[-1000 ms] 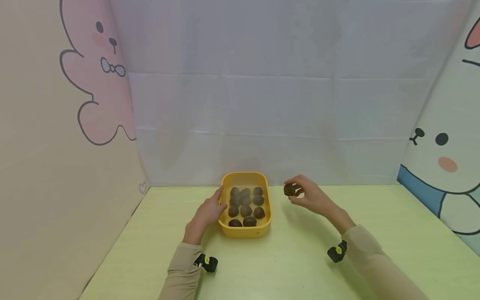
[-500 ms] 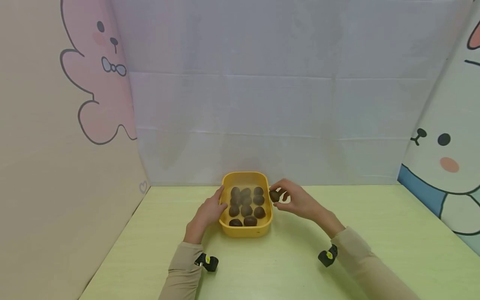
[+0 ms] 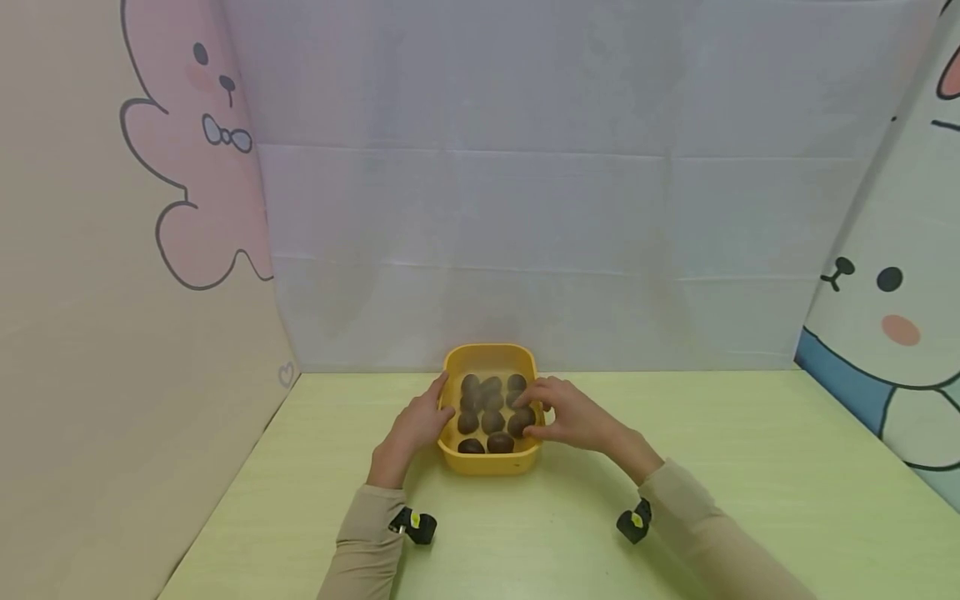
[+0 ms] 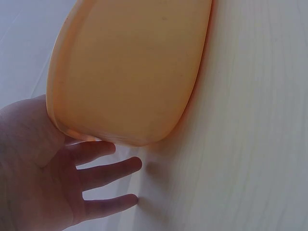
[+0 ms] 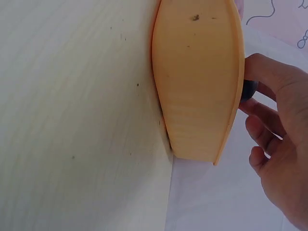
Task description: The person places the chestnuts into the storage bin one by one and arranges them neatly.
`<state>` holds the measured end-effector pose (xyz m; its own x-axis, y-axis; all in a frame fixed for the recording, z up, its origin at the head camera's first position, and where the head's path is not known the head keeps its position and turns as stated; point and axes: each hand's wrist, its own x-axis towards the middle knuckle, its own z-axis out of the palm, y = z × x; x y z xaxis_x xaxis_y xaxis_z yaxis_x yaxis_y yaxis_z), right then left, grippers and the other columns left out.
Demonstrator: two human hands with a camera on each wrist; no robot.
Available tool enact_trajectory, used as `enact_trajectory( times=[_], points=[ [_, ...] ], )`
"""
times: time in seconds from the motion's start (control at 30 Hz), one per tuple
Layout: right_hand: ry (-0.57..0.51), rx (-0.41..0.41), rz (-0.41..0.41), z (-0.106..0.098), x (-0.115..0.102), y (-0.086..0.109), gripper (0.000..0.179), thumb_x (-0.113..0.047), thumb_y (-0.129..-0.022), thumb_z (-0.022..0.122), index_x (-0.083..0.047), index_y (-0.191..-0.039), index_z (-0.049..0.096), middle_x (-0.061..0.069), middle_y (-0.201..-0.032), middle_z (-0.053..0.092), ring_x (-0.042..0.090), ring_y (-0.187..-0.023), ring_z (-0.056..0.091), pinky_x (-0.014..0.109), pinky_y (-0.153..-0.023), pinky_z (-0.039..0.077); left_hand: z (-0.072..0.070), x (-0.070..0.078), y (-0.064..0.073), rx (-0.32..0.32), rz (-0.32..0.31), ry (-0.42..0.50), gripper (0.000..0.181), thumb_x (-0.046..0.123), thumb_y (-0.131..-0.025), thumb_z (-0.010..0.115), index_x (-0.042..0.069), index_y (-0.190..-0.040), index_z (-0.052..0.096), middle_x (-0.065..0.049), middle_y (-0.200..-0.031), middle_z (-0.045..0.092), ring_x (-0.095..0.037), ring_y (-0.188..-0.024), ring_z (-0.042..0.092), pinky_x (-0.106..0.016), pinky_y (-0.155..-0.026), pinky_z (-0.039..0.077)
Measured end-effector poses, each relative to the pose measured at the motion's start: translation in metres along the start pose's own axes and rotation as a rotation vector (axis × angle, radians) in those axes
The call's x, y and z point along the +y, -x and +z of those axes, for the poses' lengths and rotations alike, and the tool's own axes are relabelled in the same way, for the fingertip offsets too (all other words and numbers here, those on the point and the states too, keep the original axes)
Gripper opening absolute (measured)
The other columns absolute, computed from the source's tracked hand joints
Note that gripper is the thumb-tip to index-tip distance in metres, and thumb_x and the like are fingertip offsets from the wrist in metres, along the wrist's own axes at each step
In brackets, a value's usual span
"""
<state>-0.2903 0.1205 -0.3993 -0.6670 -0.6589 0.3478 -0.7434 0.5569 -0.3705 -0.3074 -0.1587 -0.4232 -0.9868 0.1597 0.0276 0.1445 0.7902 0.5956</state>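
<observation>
A yellow rectangular bin (image 3: 491, 464) stands on the table, with several dark brown round balls (image 3: 492, 422) in it. My left hand (image 3: 414, 425) holds its left side, thumb over the rim and fingers outside. In the left wrist view three fingers (image 4: 108, 174) of that hand extend below the bin wall. My right hand (image 3: 573, 417) reaches over the right rim and pinches a dark ball (image 5: 249, 90) between thumb and fingers. Part of this ball is hidden behind the rim in the right wrist view. From the head view it overlaps the balls at the bin's right side.
The pale green-yellow table (image 3: 547, 533) meets a white cloth backdrop (image 3: 480, 208) right behind the bin. Side panels with a pink cartoon bear (image 3: 202, 200) and a white cartoon animal (image 3: 900, 308) flank it. Black cameras sit on both wrists.
My right hand has moved left with the ball, from the space right of the bin to over its right rim. The left hand and the bin have stayed in place.
</observation>
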Motion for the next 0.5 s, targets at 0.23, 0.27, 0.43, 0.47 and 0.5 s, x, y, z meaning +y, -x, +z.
enact_trajectory(
  times=[0.23,0.27,0.43,0.47,0.5],
  points=[
    [0.102,-0.068,0.039,0.0013,-0.0071,-0.0071,0.032,-0.031,-0.081,0.079,-0.016,-0.109,0.077,0.001,-0.106,0.066,0.016,-0.089,0.048,0.034,-0.08,0.037,0.0006,-0.0013,-0.0009,0.001,0.005,-0.005,0.065,0.021,-0.099,0.049,0.015,-0.159,0.025,-0.004,-0.065,0.045,-0.014,-0.049,0.037,-0.027,-0.048,0.033],
    [0.098,-0.077,0.045,0.0016,-0.0077,-0.008,0.032,-0.032,-0.081,0.08,-0.016,-0.109,0.077,0.001,-0.106,0.066,0.016,-0.088,0.047,0.033,-0.079,0.036,0.0005,-0.0013,-0.0007,0.002,0.005,-0.004,0.065,0.021,-0.099,0.049,0.015,-0.159,0.025,-0.004,-0.065,0.045,-0.014,-0.049,0.037,-0.027,-0.048,0.033],
    [0.057,-0.117,0.09,0.0044,-0.0087,-0.0104,0.032,-0.035,-0.081,0.08,-0.017,-0.108,0.078,0.001,-0.104,0.065,0.018,-0.086,0.045,0.031,-0.075,0.032,-0.0012,-0.0009,0.0011,0.005,0.012,0.006,0.065,0.021,-0.098,0.049,0.014,-0.159,0.025,-0.004,-0.064,0.043,-0.013,-0.049,0.035,-0.026,-0.048,0.032],
    [0.052,-0.12,0.097,0.0052,-0.0081,-0.0105,0.033,-0.035,-0.081,0.079,-0.017,-0.108,0.078,0.001,-0.103,0.064,0.018,-0.085,0.044,0.031,-0.074,0.032,-0.0016,-0.0007,0.0015,0.004,0.018,0.002,0.065,0.02,-0.098,0.048,0.013,-0.158,0.026,-0.004,-0.064,0.043,-0.013,-0.048,0.035,-0.025,-0.047,0.032],
    [0.048,-0.123,0.104,0.006,-0.0075,-0.0105,0.033,-0.036,-0.082,0.079,-0.017,-0.108,0.078,0.002,-0.101,0.064,0.018,-0.084,0.043,0.03,-0.073,0.031,-0.0019,-0.0008,0.0019,0.004,0.018,0.003,0.065,0.02,-0.098,0.048,0.012,-0.158,0.026,-0.003,-0.063,0.043,-0.012,-0.048,0.035,-0.025,-0.047,0.032]
  ],
)
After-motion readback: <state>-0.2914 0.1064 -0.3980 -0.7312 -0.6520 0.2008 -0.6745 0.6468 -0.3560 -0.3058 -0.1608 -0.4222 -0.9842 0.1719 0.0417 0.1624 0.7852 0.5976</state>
